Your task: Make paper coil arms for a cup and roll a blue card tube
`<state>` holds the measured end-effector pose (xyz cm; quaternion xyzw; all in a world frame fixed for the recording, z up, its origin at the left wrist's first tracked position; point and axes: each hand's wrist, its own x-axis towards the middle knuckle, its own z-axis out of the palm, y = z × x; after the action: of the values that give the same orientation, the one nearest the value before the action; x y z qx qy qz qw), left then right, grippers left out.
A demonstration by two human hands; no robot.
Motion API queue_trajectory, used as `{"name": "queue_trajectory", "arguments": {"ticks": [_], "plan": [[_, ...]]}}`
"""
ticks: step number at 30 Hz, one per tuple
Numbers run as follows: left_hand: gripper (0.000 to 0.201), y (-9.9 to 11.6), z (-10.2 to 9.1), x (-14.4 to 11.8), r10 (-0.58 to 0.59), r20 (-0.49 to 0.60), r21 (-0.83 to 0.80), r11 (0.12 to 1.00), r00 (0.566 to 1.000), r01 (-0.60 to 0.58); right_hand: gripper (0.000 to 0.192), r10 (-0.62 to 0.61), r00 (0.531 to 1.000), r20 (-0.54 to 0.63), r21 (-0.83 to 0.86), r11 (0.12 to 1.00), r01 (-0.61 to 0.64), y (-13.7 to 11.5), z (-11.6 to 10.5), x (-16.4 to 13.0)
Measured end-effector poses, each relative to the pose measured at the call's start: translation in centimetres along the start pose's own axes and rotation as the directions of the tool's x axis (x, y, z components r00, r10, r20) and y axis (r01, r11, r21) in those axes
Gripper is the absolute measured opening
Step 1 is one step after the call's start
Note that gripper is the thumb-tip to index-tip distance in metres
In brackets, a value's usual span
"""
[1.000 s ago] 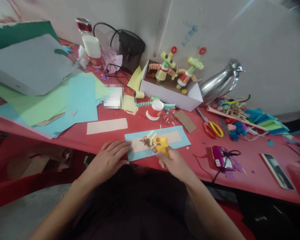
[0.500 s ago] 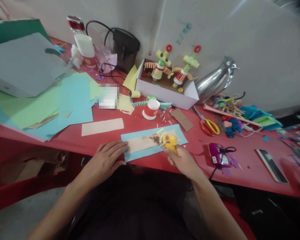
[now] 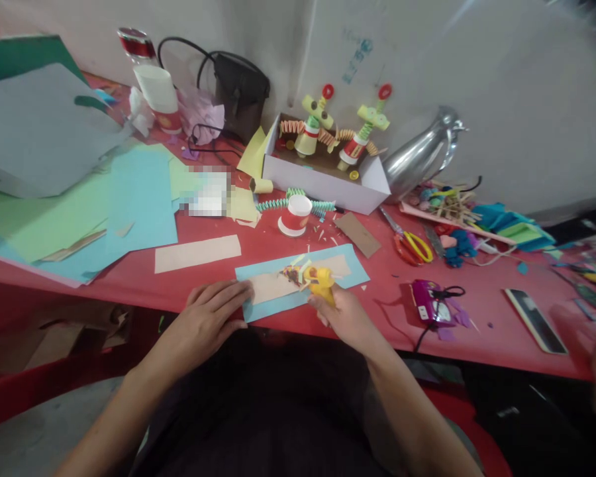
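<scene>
My left hand (image 3: 211, 317) lies flat on the left end of a light blue paper strip (image 3: 350, 269) at the near edge of the red table (image 3: 377, 318). A tan paper strip (image 3: 268, 287) lies on top of the blue one. My right hand (image 3: 345, 318) grips a small yellow tool (image 3: 320, 281), held down over the strips. Just left of the tool sits a small colourful cluster of paper bits (image 3: 293, 272) on the tan strip.
A second tan strip (image 3: 197, 253) lies to the left, and big coloured sheets (image 3: 129, 205) cover the table's left. Behind are a red-and-white cup (image 3: 294, 216), a white box with paper figures (image 3: 322, 179), scissors (image 3: 410, 244), a purple device (image 3: 430, 308), a phone (image 3: 535, 320) and a metal jug (image 3: 420, 156).
My right hand with the yellow tool has moved back leftward along the strips after shifting right half a second ago. My left hand stays on the blue strip's end.
</scene>
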<state>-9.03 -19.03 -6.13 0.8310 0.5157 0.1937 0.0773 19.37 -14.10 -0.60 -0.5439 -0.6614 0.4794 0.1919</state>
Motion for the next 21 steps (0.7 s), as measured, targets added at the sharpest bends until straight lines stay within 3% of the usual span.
{"name": "queue_trajectory", "arguments": {"ticks": [8, 15, 21], "plan": [[0.049, -0.1, 0.0, 0.1, -0.002, 0.015, 0.013, 1.0, 1.0, 0.001, 0.049, 0.013, 0.998, -0.061, -0.048, 0.999, -0.016, 0.3, 0.0, -0.6], [0.049, -0.1, -0.1, 0.2, -0.004, 0.024, -0.004, 1.0, 1.0, 0.004, 0.057, -0.033, 0.998, -0.055, -0.071, 0.997, 0.029, -0.2, 0.9, -0.2], [0.051, -0.3, 0.0, 0.1, -0.004, 0.037, 0.005, 1.0, 0.999, 0.003, 0.051, -0.062, 0.998, -0.027, -0.049, 0.997, 0.06, -0.1, 0.8, -0.3]]}}
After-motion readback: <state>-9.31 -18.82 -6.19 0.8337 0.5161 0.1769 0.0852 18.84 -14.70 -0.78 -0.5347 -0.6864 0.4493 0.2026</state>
